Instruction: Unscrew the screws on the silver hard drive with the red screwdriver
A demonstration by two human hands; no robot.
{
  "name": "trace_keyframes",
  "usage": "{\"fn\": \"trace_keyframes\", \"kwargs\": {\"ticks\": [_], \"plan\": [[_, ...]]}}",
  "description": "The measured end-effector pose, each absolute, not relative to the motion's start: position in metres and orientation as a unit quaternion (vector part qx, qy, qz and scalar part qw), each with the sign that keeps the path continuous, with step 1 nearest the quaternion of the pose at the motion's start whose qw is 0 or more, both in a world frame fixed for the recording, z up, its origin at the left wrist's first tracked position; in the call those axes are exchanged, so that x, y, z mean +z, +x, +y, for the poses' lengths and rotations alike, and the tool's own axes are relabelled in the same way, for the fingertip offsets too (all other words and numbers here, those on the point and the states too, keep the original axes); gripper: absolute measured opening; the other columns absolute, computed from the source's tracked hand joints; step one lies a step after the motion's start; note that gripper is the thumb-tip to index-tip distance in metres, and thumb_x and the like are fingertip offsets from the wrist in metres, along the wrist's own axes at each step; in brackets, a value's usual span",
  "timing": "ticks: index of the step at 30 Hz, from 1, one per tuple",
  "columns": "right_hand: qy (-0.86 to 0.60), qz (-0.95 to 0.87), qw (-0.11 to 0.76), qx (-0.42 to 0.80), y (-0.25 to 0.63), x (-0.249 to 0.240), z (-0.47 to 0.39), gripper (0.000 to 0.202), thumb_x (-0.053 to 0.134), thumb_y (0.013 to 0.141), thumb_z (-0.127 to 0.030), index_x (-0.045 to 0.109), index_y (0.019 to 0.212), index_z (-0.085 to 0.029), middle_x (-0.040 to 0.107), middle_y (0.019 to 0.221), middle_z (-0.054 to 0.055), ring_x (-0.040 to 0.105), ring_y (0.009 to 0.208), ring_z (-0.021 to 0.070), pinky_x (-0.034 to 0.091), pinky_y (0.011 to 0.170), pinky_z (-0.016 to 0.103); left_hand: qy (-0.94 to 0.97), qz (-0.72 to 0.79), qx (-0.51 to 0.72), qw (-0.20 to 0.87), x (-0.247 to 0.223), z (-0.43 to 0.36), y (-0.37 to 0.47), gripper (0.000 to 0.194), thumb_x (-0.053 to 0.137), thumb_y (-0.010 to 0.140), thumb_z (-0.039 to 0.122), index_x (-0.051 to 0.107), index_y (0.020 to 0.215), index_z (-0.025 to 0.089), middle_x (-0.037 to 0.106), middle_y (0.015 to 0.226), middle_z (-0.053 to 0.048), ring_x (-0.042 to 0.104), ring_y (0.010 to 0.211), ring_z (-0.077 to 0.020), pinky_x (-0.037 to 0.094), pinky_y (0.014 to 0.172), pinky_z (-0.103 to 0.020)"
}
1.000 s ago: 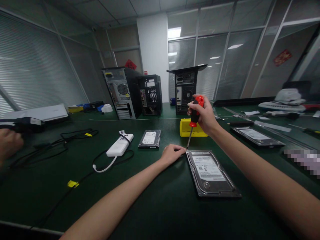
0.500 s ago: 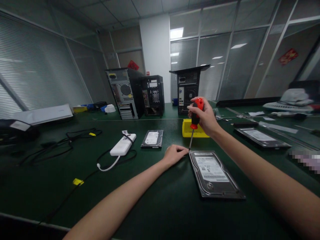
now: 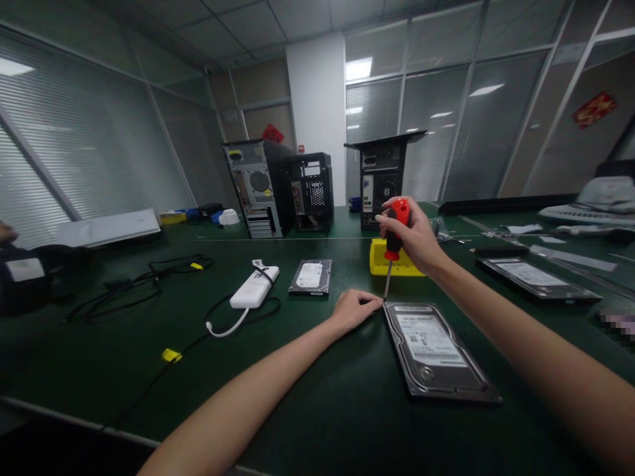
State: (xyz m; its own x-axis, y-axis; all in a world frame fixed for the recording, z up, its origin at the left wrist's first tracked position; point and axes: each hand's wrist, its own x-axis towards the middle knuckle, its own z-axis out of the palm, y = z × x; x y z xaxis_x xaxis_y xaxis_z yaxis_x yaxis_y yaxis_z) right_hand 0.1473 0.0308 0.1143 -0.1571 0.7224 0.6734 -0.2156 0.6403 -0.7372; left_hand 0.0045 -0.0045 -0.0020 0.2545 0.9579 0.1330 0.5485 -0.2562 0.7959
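A hard drive (image 3: 429, 344) lies label-up on the green table, in front of me and a little to the right. My right hand (image 3: 414, 231) grips a screwdriver (image 3: 395, 239) by its red and black handle. The shaft points down, slightly tilted, with its tip at the drive's far left corner. Beside that corner, my left hand (image 3: 353, 311) rests on the table, thumb and fingers pinched together close to the tip. What they hold, if anything, is hidden. A yellow holder (image 3: 377, 261) stands just behind the screwdriver.
Other hard drives lie left (image 3: 311, 276) and right (image 3: 538, 276). A white power adapter (image 3: 254, 287) with cables sits on the left. Computer cases (image 3: 258, 188) stand at the back. Part of a person's hand (image 3: 6, 233) shows at the left edge, by a dark object.
The view has turned a little to the left, so things appear shifted right. My hands and the screwdriver stay at the same drive corner. A hand has appeared at the left edge.
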Motion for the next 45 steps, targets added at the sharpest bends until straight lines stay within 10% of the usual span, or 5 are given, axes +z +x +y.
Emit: {"fn": "trace_keyframes", "kwargs": {"ticks": [26,38,45], "plan": [[-0.248,-0.671,0.586,0.381,0.154,0.13,0.019,0.043,0.076,0.067,-0.035,0.047,0.095,-0.021,0.059,0.075,-0.003,0.061,0.062,0.012,0.053,0.061,0.028,0.733,0.504,0.327,0.319,-0.004,-0.003,0.003,0.028,0.058,0.085,0.033,0.075,0.1,0.016,0.073,0.106,-0.006,0.064,0.105,-0.0221,0.047,0.092,-0.028],[-0.293,-0.716,0.439,0.457,0.154,0.154,0.01,0.018,0.059,0.083,-0.025,0.053,0.098,-0.019,0.058,0.081,0.0,0.058,0.069,0.0101,0.05,0.069,0.027,0.735,0.496,0.334,0.319,-0.01,0.002,0.003,0.03,0.057,0.085,0.034,0.075,0.099,0.015,0.073,0.105,-0.006,0.065,0.102,-0.0221,0.048,0.089,-0.027],[-0.436,-0.777,0.394,0.226,0.161,0.169,0.01,0.033,0.07,0.072,-0.043,0.055,0.085,-0.017,0.063,0.076,0.008,0.059,0.069,0.019,0.048,0.062,0.033,0.738,0.491,0.334,0.319,-0.01,0.001,0.003,0.031,0.057,0.085,0.037,0.075,0.099,0.016,0.073,0.104,-0.006,0.065,0.102,-0.022,0.048,0.089,-0.028]]}}
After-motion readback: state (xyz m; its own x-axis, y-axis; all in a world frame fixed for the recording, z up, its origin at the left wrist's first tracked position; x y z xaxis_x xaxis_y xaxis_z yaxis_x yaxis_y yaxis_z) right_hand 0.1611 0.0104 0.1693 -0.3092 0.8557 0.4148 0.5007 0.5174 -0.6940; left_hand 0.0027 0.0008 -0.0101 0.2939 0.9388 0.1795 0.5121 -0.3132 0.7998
